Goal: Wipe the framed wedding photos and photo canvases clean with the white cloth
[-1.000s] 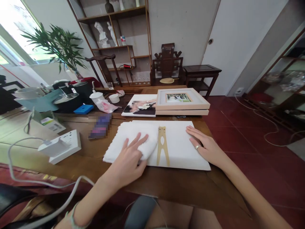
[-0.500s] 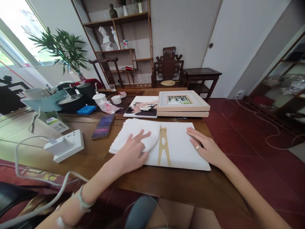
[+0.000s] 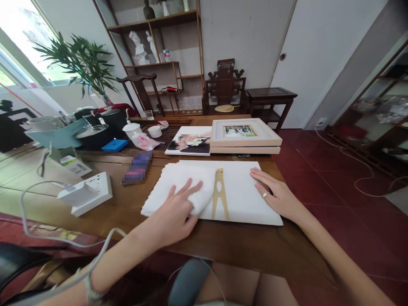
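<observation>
A white picture frame (image 3: pixel 242 191) lies face down on the wooden table (image 3: pixel 223 246), its gold stand leg (image 3: pixel 219 195) flat along the back. My left hand (image 3: pixel 175 212) presses a white cloth (image 3: pixel 178 180) onto the frame's left part, fingers stretched flat over the cloth. My right hand (image 3: pixel 274 193), with a ring on one finger, lies flat and open on the frame's right edge, steadying it.
Behind the frame lie a photo print (image 3: pixel 189 144) and two stacked framed pictures (image 3: pixel 244 136). To the left are a white power strip (image 3: pixel 86 193) with a cable, a blue tray (image 3: pixel 113 145), cups and pots. Chairs, shelves and a plant stand behind.
My left hand and the cloth slid up the frame's back and then returned toward me. My right hand stayed on the right edge.
</observation>
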Demonstrator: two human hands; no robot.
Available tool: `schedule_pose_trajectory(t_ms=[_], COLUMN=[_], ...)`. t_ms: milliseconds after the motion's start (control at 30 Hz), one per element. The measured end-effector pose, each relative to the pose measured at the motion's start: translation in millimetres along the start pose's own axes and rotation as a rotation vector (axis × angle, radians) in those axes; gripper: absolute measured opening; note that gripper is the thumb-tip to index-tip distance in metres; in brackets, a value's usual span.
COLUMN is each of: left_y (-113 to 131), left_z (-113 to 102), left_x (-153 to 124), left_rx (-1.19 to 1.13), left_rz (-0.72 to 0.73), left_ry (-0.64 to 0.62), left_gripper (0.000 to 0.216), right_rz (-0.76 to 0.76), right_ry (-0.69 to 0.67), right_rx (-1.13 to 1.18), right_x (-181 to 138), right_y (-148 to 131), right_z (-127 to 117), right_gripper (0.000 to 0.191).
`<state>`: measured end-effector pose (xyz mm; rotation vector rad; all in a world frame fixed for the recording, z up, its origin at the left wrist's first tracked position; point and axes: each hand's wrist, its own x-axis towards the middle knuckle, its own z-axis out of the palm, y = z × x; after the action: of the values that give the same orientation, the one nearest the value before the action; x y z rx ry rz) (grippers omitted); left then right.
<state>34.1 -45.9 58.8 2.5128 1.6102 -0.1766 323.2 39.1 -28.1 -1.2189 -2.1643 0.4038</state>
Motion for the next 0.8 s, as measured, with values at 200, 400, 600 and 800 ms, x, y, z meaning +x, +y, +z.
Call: schedule_pose_trajectory(t_ms=[200, 400, 600, 800], left_y=[-19, -2, 40, 57], left_z=[-6, -6, -9, 1], left_x=[49, 88, 109, 103], left_rx=[-0.077, -0.168, -0.196, -0.128], left_rz=[-0.078, -0.268, -0.262, -0.088], left_ry=[0.018, 0.148, 0.213, 0.270], left_gripper=[0.029, 0.033, 0.035, 0.034], right_rz=[0.000, -0.006, -0.030, -0.035], right_ry=[-0.002, -0.003, 0.012, 0.036], right_rx=[-0.005, -0.006, 0.010, 0.032], right_x=[0, 0, 0, 0], right_y=[0, 0, 0, 0], right_z=[0, 0, 0, 0], right_gripper=[0.044, 0.044, 0.041, 0.040])
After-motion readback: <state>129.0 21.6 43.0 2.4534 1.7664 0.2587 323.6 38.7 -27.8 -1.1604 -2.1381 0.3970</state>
